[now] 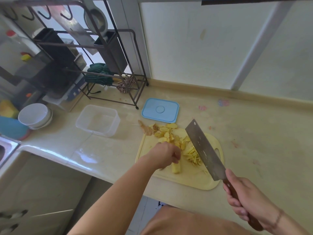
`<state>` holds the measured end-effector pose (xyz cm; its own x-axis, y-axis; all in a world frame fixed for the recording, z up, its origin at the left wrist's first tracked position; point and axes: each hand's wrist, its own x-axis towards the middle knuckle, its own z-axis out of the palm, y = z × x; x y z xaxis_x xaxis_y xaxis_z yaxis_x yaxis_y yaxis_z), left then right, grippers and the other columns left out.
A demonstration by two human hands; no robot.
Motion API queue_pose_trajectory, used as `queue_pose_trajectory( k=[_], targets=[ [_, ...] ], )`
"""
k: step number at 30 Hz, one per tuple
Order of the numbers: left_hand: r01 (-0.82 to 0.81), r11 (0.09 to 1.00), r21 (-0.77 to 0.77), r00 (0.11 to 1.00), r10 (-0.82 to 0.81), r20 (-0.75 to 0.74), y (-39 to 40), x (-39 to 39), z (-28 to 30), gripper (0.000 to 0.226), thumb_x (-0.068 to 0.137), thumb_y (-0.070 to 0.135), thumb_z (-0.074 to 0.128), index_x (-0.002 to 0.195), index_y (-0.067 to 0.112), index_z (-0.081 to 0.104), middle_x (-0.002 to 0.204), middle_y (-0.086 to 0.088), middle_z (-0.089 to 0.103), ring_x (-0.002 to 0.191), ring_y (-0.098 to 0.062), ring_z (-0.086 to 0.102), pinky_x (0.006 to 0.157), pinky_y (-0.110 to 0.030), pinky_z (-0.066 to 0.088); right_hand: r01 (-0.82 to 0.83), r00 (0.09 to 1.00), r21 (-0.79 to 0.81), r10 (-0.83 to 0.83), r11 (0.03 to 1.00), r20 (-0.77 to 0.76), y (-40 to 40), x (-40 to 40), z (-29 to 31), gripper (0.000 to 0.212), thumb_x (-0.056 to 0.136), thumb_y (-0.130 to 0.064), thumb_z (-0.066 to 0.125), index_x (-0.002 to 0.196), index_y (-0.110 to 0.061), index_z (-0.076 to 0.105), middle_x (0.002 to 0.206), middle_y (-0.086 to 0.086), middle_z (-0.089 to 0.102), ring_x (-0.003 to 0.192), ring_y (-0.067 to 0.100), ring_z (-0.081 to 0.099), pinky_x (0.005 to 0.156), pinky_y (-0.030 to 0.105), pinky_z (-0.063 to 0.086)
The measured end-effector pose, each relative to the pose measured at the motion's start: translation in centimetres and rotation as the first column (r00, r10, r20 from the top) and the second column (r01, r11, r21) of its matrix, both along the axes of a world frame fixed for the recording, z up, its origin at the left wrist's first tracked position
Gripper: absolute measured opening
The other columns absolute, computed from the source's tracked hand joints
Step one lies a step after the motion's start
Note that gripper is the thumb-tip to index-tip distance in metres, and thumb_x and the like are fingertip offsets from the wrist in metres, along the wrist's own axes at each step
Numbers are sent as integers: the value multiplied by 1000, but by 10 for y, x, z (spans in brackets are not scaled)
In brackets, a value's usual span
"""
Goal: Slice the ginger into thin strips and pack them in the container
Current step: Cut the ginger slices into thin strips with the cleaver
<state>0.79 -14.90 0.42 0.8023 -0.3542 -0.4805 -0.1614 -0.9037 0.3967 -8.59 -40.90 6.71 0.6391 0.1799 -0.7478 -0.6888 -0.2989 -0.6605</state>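
Right hand: our right hand (249,199), lower right of the frame, is wrapped around the wooden handle of the cleaver (205,150), whose blade is lifted over the board, tip pointing up and left.
Left hand: our left hand (165,154), at frame centre, has its fingers curled down onto a stack of ginger slices (176,167); we cannot tell how firmly it pinches them.
Cutting board: the pale yellow cutting board (191,179) lies on the counter at centre right.
Ginger: cut strips (193,156) lie between our left hand and the blade; loose slices (166,133) are heaped at the board's far left end, and peel scraps (146,128) spill off that corner.
Container: the clear plastic container (98,122) stands open left of the board, well apart from it; we see no ginger in it.
Lid: the blue lid (160,110) lies flat just beyond the board.
Counter: the beige stone counter (254,133) shows faint pink stains toward the right.
Further left: white stacked bowls (35,116) sit at the left edge.
Far side: a dark metal rack (108,53) fills the upper left, with a green cloth (99,73) on its low shelf, and a pale wall (211,39) runs behind the counter.
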Motion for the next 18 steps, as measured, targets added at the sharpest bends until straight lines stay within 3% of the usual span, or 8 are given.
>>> queue_pose_trajectory(
  k=[4, 6, 9, 11, 15, 18],
  targets=[
    [55, 998, 44, 994, -59, 87, -1, 0, -13, 15, 94, 22, 65, 108, 23, 70, 106, 5, 69, 98, -17, 60, 97, -32, 39, -12, 1000, 2, 12, 1000, -3, 0, 1, 0, 67, 73, -77, 44, 73, -10, 42, 54, 8, 31, 39, 15, 25, 39, 20, 25],
    [11, 1000, 12, 980, -13, 197, 1, -4, -20, 19, 95, 25, 64, 113, 22, 69, 107, 4, 65, 98, -20, 60, 93, -34, 41, -11, 1000, 1, 11, 1000, 10, 0, 1, -1, 68, 74, -78, 43, 73, -10, 41, 54, 8, 31, 40, 14, 24, 40, 20, 25],
    [-275, 941, -197, 888, 327, 323, 23, -15, -28, 17, 95, 16, 61, 107, 16, 73, 103, -1, 66, 92, -26, 63, 80, -35, 50, -10, 1000, -7, 10, 1000, 22, 1, 1, -1, 76, 64, -86, 47, 71, -11, 41, 55, 9, 31, 41, 15, 24, 40, 20, 26],
    [-367, 897, -246, 849, 431, 304, 51, -25, -36, 19, 93, 11, 63, 107, 15, 74, 107, -1, 65, 93, -27, 62, 80, -39, 53, -12, 1000, -4, 12, 1000, 20, 1, 1, -2, 76, 58, -85, 48, 72, -11, 40, 55, 9, 30, 42, 15, 23, 41, 20, 25],
    [-190, 979, -74, 963, 200, 182, 81, -46, -43, 44, 88, 37, 72, 130, 31, 63, 131, 4, 50, 112, -21, 47, 100, -38, 42, -13, 1000, 4, 13, 1000, 24, 3, -1, -4, 79, 56, -86, 49, 74, -10, 41, 55, 8, 29, 42, 15, 23, 41, 20, 24],
    [-131, 991, -4, 970, 129, 204, 71, -50, -38, 52, 87, 52, 68, 136, 41, 55, 136, 10, 42, 120, -17, 38, 104, -33, 32, -16, 1000, -4, 16, 1000, 23, 5, -1, -5, 79, 56, -86, 50, 74, -9, 41, 55, 9, 29, 43, 15, 23, 41, 20, 24]
  ],
)
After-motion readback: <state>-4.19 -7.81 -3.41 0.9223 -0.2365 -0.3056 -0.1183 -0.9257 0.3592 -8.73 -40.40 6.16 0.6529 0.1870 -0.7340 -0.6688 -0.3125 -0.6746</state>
